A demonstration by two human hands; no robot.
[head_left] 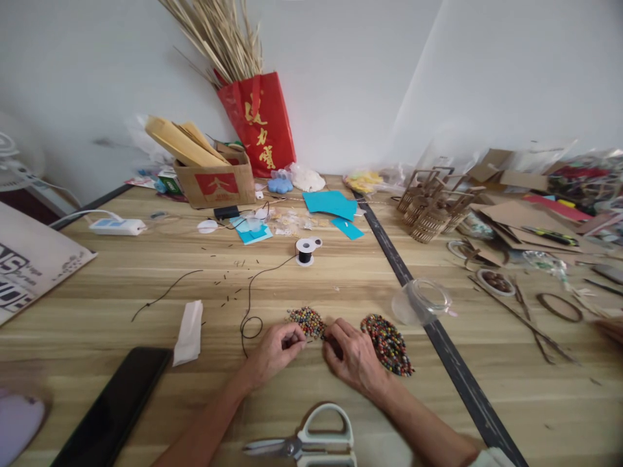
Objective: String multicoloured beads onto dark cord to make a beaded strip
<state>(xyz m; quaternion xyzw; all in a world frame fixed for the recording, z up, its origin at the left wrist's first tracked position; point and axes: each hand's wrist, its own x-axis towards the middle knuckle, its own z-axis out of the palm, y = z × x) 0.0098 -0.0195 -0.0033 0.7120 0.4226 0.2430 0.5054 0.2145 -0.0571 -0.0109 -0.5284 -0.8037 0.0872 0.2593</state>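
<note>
Near the middle front of the table, my left hand (278,350) is closed in a pinch. A short dark cord end shows just past its fingertips. The black cord (250,292) runs from a white spool (305,251), loops on the table and passes under that hand. Curled at the right edge of a loose pile of multicoloured beads (306,319), my right hand (353,353) touches them with its fingertips; whatever lies between its fingers is hidden. Strung multicoloured beads (388,345) lie coiled just right of it.
Scissors (324,438) lie in front of my hands. To the left are a black phone (117,402) and a folded white tissue (188,332). A clear plastic container (421,301) stands right. Behind are blue sheets (331,205), a cardboard box (217,181) and small woven baskets (431,207).
</note>
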